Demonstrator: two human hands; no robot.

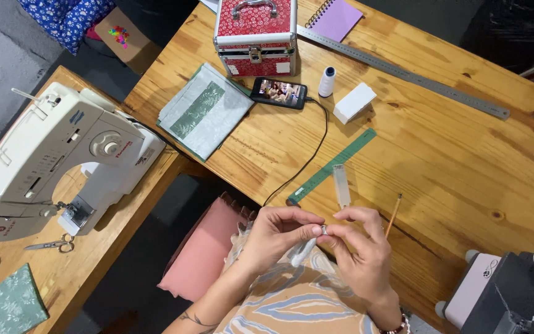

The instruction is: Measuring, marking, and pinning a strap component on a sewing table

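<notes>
My left hand [277,234] and my right hand [361,247] meet at the near edge of the wooden table [465,161]. Together their fingertips pinch a small silver bobbin [324,230]. A white piece of cloth or tube [303,252] hangs from my left hand below the bobbin. A clear plastic tube [341,184], a green ruler strip [330,166] and a pencil [393,215] lie on the table just beyond my fingers.
A white sewing machine [57,158] and scissors [50,245] sit on a side table at left. Farther back are folded green fabric [204,110], a red case [255,34], a phone [279,93] with cable, a white thread spool [327,81], a white box [354,102], a metal ruler [403,71] and a purple notebook [336,17]. Another machine [508,291] stands at lower right.
</notes>
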